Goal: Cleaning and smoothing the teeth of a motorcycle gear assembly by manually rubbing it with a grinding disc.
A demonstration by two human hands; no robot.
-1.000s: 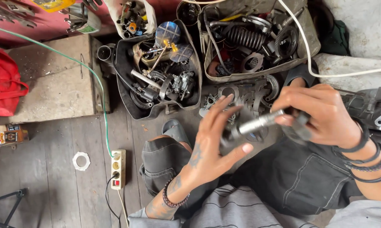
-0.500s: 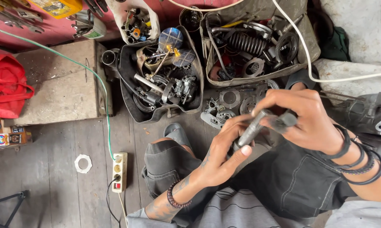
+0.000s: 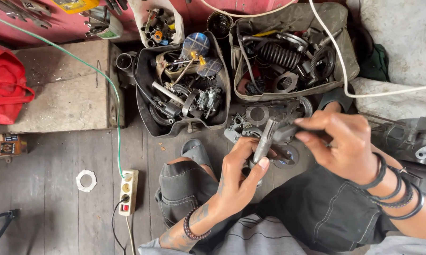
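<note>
Grey plank floor (image 3: 57, 217); concrete slab (image 3: 62, 89); red panel (image 3: 43, 26) along the top; daylight.

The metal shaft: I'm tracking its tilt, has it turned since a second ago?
Yes. The metal shaft has swung from nearly level to steeply upright, its top now pointing toward the grey parts tray.

A repair workshop for engines or motorcycles: two grimy tubs (image 3: 222, 85) in the upper middle of the frame hold springs, gears and carburettor parts, wrenches (image 3: 14, 7) lie at upper left, and a power strip (image 3: 128, 192) rests on the worn plank floor (image 3: 43, 189).
</note>
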